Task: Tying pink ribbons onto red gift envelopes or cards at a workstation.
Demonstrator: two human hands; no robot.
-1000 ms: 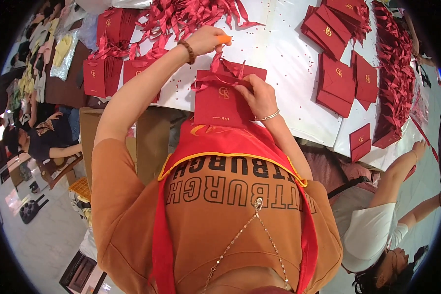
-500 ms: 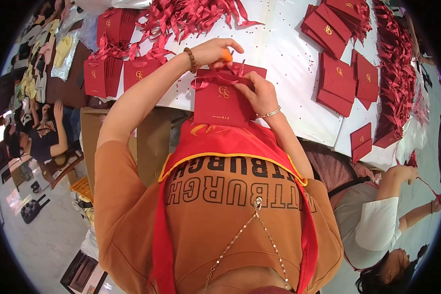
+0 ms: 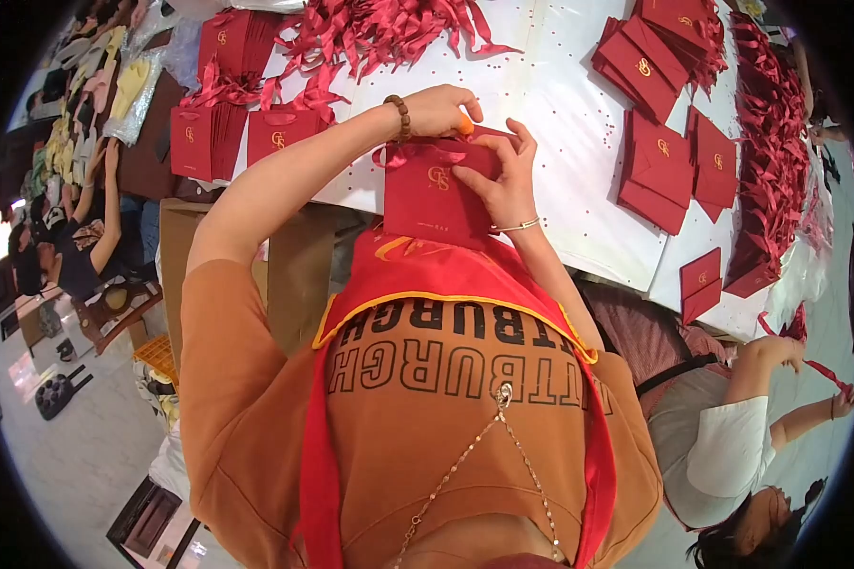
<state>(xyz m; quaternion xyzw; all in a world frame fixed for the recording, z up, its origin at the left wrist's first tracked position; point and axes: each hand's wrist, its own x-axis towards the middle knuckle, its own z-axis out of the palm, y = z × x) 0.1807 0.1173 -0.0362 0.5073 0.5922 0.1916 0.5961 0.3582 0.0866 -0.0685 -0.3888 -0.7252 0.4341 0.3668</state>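
A dark red paper gift bag [image 3: 417, 204] with gold lettering stands in front of me at the table's edge. A red ribbon handle [image 3: 432, 154] loops over its upper front. My left hand [image 3: 443, 110] is over the bag's top edge, its fingers curled; a small orange piece, perhaps a finger cover, shows at a fingertip. What those fingers hold is hidden. At the bag's upper right is my right hand [image 3: 506, 178], its thumb against the front and its fingers spread apart.
Piled red ribbons [image 3: 370, 38] lie at the far side. More red bags [image 3: 199, 142] stand at left, and flat red bags [image 3: 657, 161] are stacked at right. A co-worker [image 3: 721, 446] sits at right holding a red ribbon. An open cardboard box [image 3: 289, 275] is below the table edge.
My right hand has loosened from its pinch at the ribbon and bag; its fingers have spread. My left hand has curled in closer to the bag's top edge.
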